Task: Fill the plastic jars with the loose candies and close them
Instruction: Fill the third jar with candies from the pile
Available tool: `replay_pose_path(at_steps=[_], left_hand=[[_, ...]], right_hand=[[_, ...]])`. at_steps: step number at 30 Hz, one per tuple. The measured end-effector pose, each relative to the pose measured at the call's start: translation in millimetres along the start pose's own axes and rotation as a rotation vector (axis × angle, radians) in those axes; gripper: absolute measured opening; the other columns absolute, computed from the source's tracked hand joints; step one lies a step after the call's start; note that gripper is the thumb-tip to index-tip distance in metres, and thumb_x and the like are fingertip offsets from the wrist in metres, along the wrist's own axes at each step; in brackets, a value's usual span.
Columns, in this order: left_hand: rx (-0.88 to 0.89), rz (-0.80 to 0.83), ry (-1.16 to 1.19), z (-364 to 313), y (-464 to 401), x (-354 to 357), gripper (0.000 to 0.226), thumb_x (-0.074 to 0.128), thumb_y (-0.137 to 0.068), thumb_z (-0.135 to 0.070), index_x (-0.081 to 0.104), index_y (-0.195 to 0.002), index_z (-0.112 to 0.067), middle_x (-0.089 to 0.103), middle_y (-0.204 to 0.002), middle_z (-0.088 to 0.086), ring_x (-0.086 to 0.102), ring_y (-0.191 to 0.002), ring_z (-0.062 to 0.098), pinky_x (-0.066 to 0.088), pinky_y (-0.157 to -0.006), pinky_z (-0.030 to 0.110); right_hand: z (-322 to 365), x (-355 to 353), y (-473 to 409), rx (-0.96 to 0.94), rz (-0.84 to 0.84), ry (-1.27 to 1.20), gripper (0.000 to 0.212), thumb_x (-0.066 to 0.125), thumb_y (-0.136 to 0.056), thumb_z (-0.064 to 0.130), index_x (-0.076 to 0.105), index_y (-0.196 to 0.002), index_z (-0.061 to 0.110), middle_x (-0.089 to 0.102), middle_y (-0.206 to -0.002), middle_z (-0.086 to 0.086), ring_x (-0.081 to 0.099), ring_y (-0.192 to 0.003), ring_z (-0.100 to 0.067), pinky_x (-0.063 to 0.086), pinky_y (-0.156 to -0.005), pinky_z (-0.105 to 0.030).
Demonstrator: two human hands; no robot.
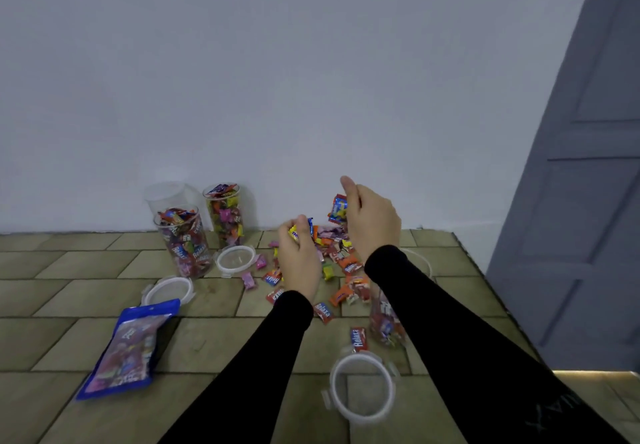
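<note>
Loose wrapped candies (341,263) lie in a pile on the tiled surface near the wall. My left hand (299,256) grips a few candies, a yellow one showing at its fingertips, just above the pile. My right hand (372,223) is raised higher and pinches a blue and yellow candy. A clear jar (384,322) partly filled with candies stands under my right forearm, mostly hidden by the sleeve. At the back left stand two open jars full of candies (187,242) (225,215) and an empty clear jar (166,196) behind them.
Three clear lids lie flat: one (236,259) by the full jars, one (169,290) further left, one (362,388) near me. A blue candy bag (128,350) lies at the left. A white wall closes the back; a grey door (571,201) stands at the right.
</note>
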State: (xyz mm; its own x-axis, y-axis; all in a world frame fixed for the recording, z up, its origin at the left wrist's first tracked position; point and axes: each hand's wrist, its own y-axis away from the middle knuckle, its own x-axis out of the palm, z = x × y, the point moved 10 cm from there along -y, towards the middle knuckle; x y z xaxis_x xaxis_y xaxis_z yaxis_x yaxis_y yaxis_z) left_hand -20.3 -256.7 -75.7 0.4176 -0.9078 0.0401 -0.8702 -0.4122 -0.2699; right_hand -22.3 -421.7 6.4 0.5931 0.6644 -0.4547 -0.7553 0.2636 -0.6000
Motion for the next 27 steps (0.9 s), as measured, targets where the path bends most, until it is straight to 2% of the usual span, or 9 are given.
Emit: replay_pose_path(at_steps=[2,3,6,9,12,14,19,22,27], left_hand=[[0.001,0.033,0.014,-9.4,10.2,14.1,0.024,0.037,-0.102,-0.042,0.048,-0.108,-0.021,0.053,-0.085,-0.015,0.049,-0.077,-0.002,0.038,-0.061,0.006],[-0.006,0.052,0.037,-11.8,13.8,20.6,0.026,0.037,-0.101,-0.044,0.048,-0.108,-0.022,0.054,-0.084,-0.012,0.05,-0.075,0.004,0.04,-0.064,0.014],[-0.015,0.093,0.09,-16.2,24.2,39.7,0.034,0.036,-0.098,-0.054,0.049,-0.108,-0.024,0.053,-0.085,0.001,0.047,-0.075,0.017,0.037,-0.066,0.032],[-0.013,0.133,0.119,-23.5,38.3,57.4,0.031,0.035,-0.099,-0.052,0.048,-0.108,-0.025,0.051,-0.084,0.001,0.048,-0.075,0.016,0.038,-0.066,0.03],[0.032,0.157,0.126,-35.7,49.0,69.2,0.031,0.035,-0.1,-0.049,0.047,-0.107,-0.021,0.05,-0.081,-0.002,0.048,-0.069,0.008,0.039,-0.061,0.022],[0.052,0.172,0.112,-42.4,53.1,75.4,0.029,0.035,-0.101,-0.045,0.047,-0.108,-0.019,0.053,-0.085,-0.005,0.047,-0.059,-0.005,0.038,-0.057,0.014],[0.081,0.173,0.093,-48.2,59.8,84.3,0.028,0.036,-0.102,-0.041,0.048,-0.106,-0.016,0.052,-0.08,-0.008,0.049,-0.058,-0.008,0.037,-0.055,0.011],[0.054,0.164,0.071,-41.2,58.7,85.4,0.03,0.036,-0.1,-0.047,0.049,-0.104,-0.021,0.05,-0.074,-0.008,0.048,-0.057,-0.001,0.04,-0.061,0.022],[0.004,0.151,0.089,-38.9,55.3,85.1,0.025,0.041,-0.101,-0.04,0.051,-0.103,-0.018,0.052,-0.085,-0.01,0.049,-0.071,-0.005,0.039,-0.065,0.015]], right_hand=[[-20.0,-24.8,0.8,0.089,-0.077,-0.141,0.054,0.032,-0.1,0.05,0.04,-0.059,0.016,0.041,-0.053,0.001,0.042,-0.055,-0.022,0.028,-0.053,-0.034],[-30.0,-33.0,1.3,0.132,-0.106,-0.216,0.054,0.033,-0.1,0.05,0.036,-0.056,0.017,0.039,-0.052,0.002,0.04,-0.052,-0.019,0.028,-0.052,-0.033],[-62.9,-50.9,7.4,0.283,-0.198,-0.443,0.059,0.034,-0.097,0.056,0.033,-0.057,0.014,0.04,-0.053,-0.005,0.042,-0.051,-0.021,0.04,-0.053,-0.041],[-87.7,-60.4,18.3,0.42,-0.239,-0.633,0.061,0.034,-0.094,0.062,0.044,-0.061,0.012,0.054,-0.062,-0.021,0.05,-0.052,-0.026,0.051,-0.054,-0.044],[-99.3,-68.4,26.4,0.5,-0.278,-0.748,0.057,0.034,-0.099,0.051,0.048,-0.062,0.011,0.054,-0.056,-0.01,0.048,-0.042,-0.012,0.046,-0.047,-0.025],[-103.8,-68.8,28.4,0.536,-0.291,-0.768,0.057,0.034,-0.099,0.052,0.049,-0.063,0.011,0.054,-0.056,-0.004,0.051,-0.047,-0.013,0.049,-0.054,-0.032],[-116.7,-55.4,35.8,0.678,-0.302,-0.85,0.056,0.035,-0.096,0.058,0.054,-0.067,0.014,0.058,-0.062,-0.004,0.056,-0.061,-0.022,0.054,-0.075,-0.054],[-122.1,-52.7,37.0,0.701,-0.329,-0.854,0.057,0.035,-0.094,0.061,0.051,-0.062,0.016,0.054,-0.059,-0.003,0.052,-0.061,-0.026,0.053,-0.076,-0.06],[-124.5,-51.5,37.3,0.713,-0.333,-0.833,0.058,0.034,-0.096,0.059,0.05,-0.062,0.014,0.051,-0.056,-0.002,0.05,-0.06,-0.026,0.053,-0.073,-0.058]])
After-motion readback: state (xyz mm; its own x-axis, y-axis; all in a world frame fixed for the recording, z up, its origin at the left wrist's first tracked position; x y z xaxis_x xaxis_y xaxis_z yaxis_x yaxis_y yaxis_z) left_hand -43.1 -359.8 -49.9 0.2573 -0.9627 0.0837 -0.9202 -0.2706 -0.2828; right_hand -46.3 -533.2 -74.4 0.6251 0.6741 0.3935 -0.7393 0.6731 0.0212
